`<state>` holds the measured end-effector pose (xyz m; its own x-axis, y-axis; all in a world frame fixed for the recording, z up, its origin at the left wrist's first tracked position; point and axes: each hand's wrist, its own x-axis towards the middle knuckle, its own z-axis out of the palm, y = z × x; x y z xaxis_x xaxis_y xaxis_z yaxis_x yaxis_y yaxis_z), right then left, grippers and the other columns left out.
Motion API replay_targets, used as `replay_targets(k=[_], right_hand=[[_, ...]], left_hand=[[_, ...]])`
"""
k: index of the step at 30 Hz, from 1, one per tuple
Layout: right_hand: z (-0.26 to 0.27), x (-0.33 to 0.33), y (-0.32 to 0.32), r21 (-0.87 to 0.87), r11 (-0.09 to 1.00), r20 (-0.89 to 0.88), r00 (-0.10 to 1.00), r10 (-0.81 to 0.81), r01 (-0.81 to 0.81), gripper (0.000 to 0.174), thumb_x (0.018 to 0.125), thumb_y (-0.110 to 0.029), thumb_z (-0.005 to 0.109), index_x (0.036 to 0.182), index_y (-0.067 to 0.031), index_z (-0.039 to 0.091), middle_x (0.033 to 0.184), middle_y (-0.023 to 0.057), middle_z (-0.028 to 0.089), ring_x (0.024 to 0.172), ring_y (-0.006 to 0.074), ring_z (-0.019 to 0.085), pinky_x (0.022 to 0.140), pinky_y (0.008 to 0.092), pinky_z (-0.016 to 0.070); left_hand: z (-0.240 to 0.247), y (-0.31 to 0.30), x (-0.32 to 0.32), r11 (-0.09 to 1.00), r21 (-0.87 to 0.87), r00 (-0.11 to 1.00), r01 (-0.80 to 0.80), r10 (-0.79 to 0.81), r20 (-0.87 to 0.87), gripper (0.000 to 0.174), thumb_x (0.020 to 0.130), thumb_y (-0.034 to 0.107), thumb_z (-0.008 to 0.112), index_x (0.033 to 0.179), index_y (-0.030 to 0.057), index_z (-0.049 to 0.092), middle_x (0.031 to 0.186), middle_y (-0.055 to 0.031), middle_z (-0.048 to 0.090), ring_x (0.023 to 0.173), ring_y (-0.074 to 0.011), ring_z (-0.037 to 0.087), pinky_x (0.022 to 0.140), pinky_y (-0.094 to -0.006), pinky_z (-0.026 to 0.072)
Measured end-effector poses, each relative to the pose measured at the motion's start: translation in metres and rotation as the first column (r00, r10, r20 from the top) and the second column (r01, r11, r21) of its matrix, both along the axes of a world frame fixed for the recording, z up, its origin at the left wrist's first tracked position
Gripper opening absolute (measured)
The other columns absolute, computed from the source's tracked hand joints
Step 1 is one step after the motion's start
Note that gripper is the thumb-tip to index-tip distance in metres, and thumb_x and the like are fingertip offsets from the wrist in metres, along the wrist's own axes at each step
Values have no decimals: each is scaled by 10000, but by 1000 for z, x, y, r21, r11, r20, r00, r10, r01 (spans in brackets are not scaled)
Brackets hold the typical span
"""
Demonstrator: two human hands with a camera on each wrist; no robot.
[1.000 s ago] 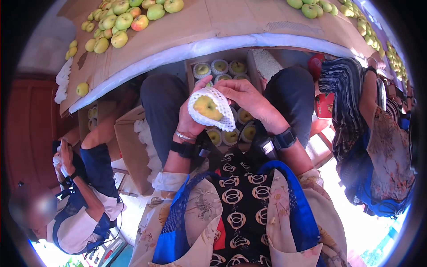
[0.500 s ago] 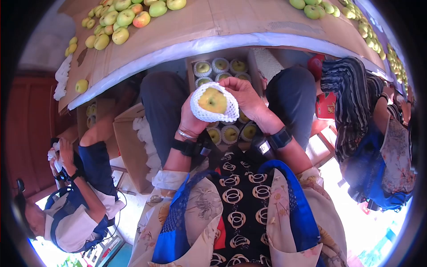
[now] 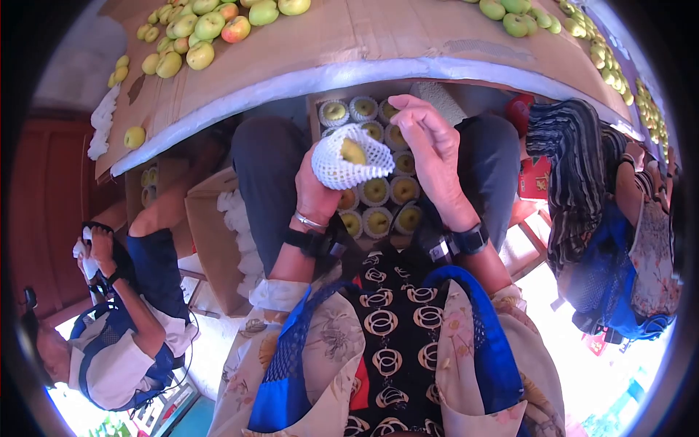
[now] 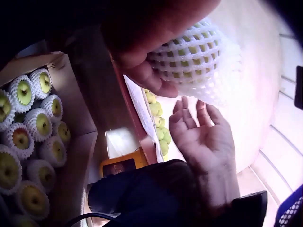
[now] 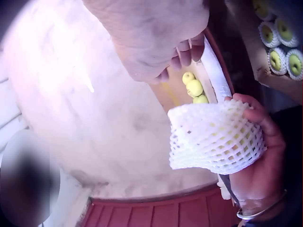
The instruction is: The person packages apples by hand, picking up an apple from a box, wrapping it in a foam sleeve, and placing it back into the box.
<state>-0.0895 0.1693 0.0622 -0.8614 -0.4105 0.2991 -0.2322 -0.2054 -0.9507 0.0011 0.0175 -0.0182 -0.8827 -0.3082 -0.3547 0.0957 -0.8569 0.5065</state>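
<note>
My left hand (image 3: 313, 191) holds an apple (image 3: 353, 151) wrapped in a white foam net (image 3: 342, 173), above the box between the knees. In the left wrist view the fingers (image 4: 147, 75) curl round the net (image 4: 189, 54); in the right wrist view the net (image 5: 218, 137) rests in the left palm (image 5: 258, 175), its loose end pointing away. My right hand (image 3: 437, 156) is raised just right of the net, apart from it, fingers loosely bent and holding nothing; the left wrist view shows its palm (image 4: 206, 137).
A cardboard box (image 3: 314, 120) holds rows of netted apples (image 3: 375, 191). Loose apples (image 3: 209, 26) lie on the cardboard-covered table (image 3: 320, 44) ahead. Another box (image 3: 211, 240) with foam nets stands at the left. People sit at left (image 3: 124, 320) and right.
My right hand has let go of the net and moved up and right. The net now covers more of the apple in my left hand.
</note>
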Motion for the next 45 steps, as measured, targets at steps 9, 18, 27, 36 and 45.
replay_targets(k=[9,18,27,36,45], right_hand=[[-13,6,4,466,862,-94,957,274,-201,203,798,-190,600,836,9,618,1048,210,575,916,334,582,795,352,452],[-18,-7,6,381,880,68,958,278,-282,130,763,-139,648,851,-42,642,1037,145,593,886,207,598,778,294,450],[-23,-4,2,219,907,93,933,348,-360,212,741,-111,689,936,-72,618,1092,93,560,984,177,544,865,270,414],[-27,-1,-2,126,935,35,944,329,-330,403,719,-72,707,1082,-48,532,1126,85,533,1050,155,504,920,276,388],[-22,4,-6,153,936,26,948,318,-318,430,712,-92,701,1102,-48,525,1116,89,548,1025,174,533,911,286,407]], left_hand=[[-3,0,-3,998,38,998,56,-55,-20,437,940,327,286,1196,16,457,1162,-131,539,1074,-267,526,921,-410,415],[21,5,-6,989,116,994,94,-100,45,563,929,433,227,1267,18,401,1202,-138,522,1093,-279,521,933,-430,404],[14,7,-4,992,-115,994,45,-32,109,496,941,408,291,1216,30,457,1130,-97,565,1025,-227,557,867,-365,444],[24,14,-6,988,-122,995,91,-87,40,491,938,415,304,1182,29,485,1094,-94,579,1001,-200,563,872,-342,437],[27,16,-5,916,-397,995,49,-11,96,289,907,258,430,1046,24,525,944,-41,572,837,-106,547,739,-261,443]])
